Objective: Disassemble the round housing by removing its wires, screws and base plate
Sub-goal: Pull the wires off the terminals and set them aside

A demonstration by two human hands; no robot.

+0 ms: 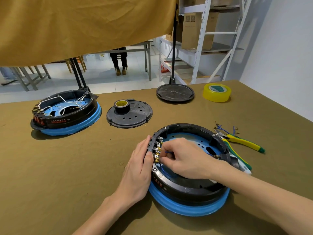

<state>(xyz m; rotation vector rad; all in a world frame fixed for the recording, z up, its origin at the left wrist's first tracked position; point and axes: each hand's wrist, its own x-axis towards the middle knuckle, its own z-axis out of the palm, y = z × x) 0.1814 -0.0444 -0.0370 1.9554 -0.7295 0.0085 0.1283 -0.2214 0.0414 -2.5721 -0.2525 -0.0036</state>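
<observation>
Housing (189,187) steadied by flat left hand (138,168); right hand (184,157) pinches something hidden at terminals (157,150).

Nearest us on the table (67,167): round housing (189,189), our left hand (137,168) on its left wall, right hand (184,158) inside. Right of it: pliers (243,143), cut wires (225,128) behind them. Far left: second housing (67,112). Between: base plate (133,117) with tape roll (122,106) on it. Behind: another plate (175,93), larger tape roll (217,92) to its right.
</observation>
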